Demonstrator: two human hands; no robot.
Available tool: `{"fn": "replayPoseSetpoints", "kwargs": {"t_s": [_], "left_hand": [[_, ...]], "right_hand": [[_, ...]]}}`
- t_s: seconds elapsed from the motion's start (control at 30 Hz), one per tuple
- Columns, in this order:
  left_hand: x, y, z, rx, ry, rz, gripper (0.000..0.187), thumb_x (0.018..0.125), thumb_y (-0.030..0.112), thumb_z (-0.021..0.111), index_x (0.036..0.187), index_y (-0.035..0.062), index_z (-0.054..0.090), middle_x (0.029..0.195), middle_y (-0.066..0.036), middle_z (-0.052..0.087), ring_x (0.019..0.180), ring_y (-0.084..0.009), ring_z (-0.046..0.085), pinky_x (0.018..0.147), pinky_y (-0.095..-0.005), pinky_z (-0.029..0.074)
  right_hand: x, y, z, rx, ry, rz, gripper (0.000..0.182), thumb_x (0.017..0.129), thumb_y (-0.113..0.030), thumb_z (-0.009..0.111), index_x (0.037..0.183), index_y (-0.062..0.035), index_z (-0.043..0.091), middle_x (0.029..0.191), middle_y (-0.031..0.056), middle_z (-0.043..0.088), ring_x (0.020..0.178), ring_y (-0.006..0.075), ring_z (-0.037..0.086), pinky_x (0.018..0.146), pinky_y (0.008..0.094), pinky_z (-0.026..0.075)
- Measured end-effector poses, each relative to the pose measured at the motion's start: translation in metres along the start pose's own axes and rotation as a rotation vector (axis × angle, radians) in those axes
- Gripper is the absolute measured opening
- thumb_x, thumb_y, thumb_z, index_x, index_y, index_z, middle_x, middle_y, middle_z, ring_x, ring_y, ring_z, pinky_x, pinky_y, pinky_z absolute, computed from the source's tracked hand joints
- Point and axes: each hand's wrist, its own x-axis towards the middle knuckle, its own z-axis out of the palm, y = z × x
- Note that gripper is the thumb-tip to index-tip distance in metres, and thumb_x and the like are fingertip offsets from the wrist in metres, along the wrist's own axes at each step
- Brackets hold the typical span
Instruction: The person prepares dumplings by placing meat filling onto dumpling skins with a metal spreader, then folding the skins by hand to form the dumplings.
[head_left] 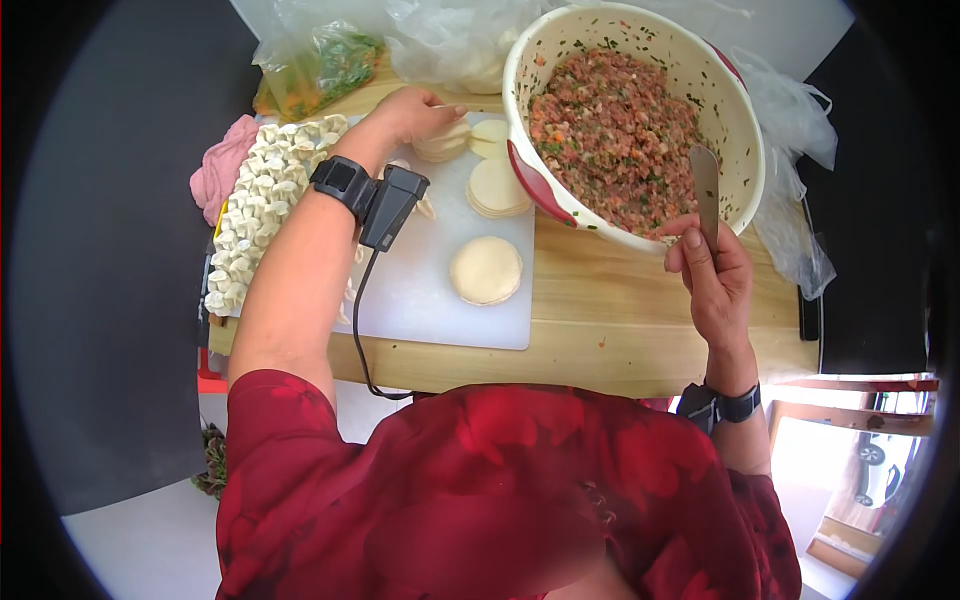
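Observation:
My left hand reaches to the back of the white board, its fingers bent over a stack of round dough wrappers; whether they grip one is hidden. More wrappers lie to its right, and another stack sits nearer me. My right hand holds a flat metal spatula upright at the near right rim of the large white bowl. Minced meat filling with green and orange bits fills the bowl's bottom. Rows of folded dumplings cover the board's left side.
A pink cloth lies left of the dumplings. Plastic bags, one with chopped vegetables, stand at the back left. More clear plastic lies right of the bowl. A black cable hangs from my left wrist device.

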Motion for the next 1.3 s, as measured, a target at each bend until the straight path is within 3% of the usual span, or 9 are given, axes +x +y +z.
{"fn": "replayPoseSetpoints", "kwargs": {"t_s": [0.4,0.5,0.6,0.67,0.77,0.97,1.1,1.17,1.3], "left_hand": [[0.005,0.018,0.024,-0.605,0.037,0.043,0.034,0.088,0.032,0.067,0.108,0.0041,0.066,0.095,-0.008,0.067,0.082,-0.0181,0.061,0.073,-0.0321,0.05],[-0.023,0.014,-0.008,-0.286,0.092,0.143,0.037,0.085,0.028,0.072,0.113,0.0039,0.064,0.099,-0.01,0.067,0.091,-0.0197,0.062,0.08,-0.0336,0.05],[-0.06,-0.005,-0.024,-0.233,-0.095,0.301,0.043,0.078,0.02,0.077,0.116,0.0037,0.063,0.108,-0.012,0.066,0.098,-0.0215,0.062,0.084,-0.0359,0.05],[-0.093,-0.01,-0.022,-0.034,-0.217,0.32,0.053,0.071,0.009,0.08,0.12,0.0088,0.062,0.112,-0.005,0.064,0.107,-0.0219,0.057,0.09,-0.0356,0.048],[-0.115,-0.02,-0.009,0.33,-0.011,0.569,0.055,0.064,0.008,0.082,0.116,0.0101,0.065,0.112,-0.007,0.064,0.11,-0.0251,0.055,0.096,-0.0384,0.042],[-0.12,-0.018,-0.008,0.33,0.001,0.502,0.036,0.066,0.008,0.08,0.102,0.0108,0.071,0.101,-0.003,0.067,0.106,-0.0221,0.054,0.101,-0.04,0.03],[-0.114,-0.012,-0.013,0.289,0.072,0.587,0.029,0.071,0.007,0.077,0.099,0.0103,0.072,0.095,-0.003,0.067,0.097,-0.0206,0.059,0.094,-0.038,0.039],[-0.1,-0.005,-0.023,-0.074,0.144,0.474,0.026,0.076,0.006,0.073,0.101,0.0097,0.071,0.092,-0.005,0.067,0.084,-0.0195,0.062,0.082,-0.0345,0.047],[-0.049,-0.015,-0.042,0.068,0.277,0.506,0.024,0.078,0.004,0.07,0.102,0.007,0.07,0.092,-0.008,0.067,0.081,-0.0194,0.063,0.074,-0.0311,0.05]], "right_hand": [[-0.002,0.0,0.002,-0.03,0.004,0.003,0.019,0.101,-0.015,0.05,0.105,-0.0034,0.064,0.07,-0.0039,0.053,0.065,0.0022,0.044,0.057,0.0179,0.032],[-0.003,0.003,-0.001,-0.013,0.014,-0.008,0.019,0.101,-0.015,0.05,0.106,-0.0039,0.064,0.07,-0.0041,0.054,0.06,0.0008,0.039,0.053,0.0172,0.029],[-0.002,0.006,-0.004,0.027,0.031,-0.002,0.019,0.101,-0.016,0.05,0.106,-0.0044,0.064,0.07,-0.0041,0.054,0.056,0.0,0.035,0.05,0.0169,0.026],[-0.001,0.006,-0.003,0.026,0.029,0.004,0.019,0.101,-0.016,0.05,0.107,-0.0048,0.064,0.07,-0.0041,0.054,0.056,-0.0001,0.034,0.05,0.0168,0.025],[0.001,0.004,0.001,0.019,0.033,0.012,0.019,0.101,-0.017,0.05,0.107,-0.0052,0.064,0.07,-0.0041,0.054,0.056,-0.0002,0.033,0.05,0.0167,0.025],[-0.004,0.003,0.002,-0.013,0.048,0.011,0.019,0.101,-0.017,0.051,0.106,-0.0055,0.064,0.069,-0.0041,0.054,0.056,-0.0003,0.034,0.05,0.0167,0.025],[-0.006,0.005,0.003,0.004,0.059,0.005,0.019,0.101,-0.017,0.051,0.106,-0.0056,0.065,0.069,-0.0041,0.054,0.056,-0.0003,0.034,0.05,0.0168,0.025],[-0.005,0.003,0.003,-0.011,0.057,0.01,0.019,0.101,-0.017,0.051,0.106,-0.0056,0.065,0.069,-0.0042,0.054,0.056,-0.0002,0.035,0.05,0.0168,0.025],[-0.004,0.002,0.004,-0.027,0.047,0.025,0.018,0.101,-0.017,0.051,0.105,-0.0055,0.065,0.069,-0.0043,0.054,0.057,0.0001,0.036,0.051,0.017,0.027]]}}
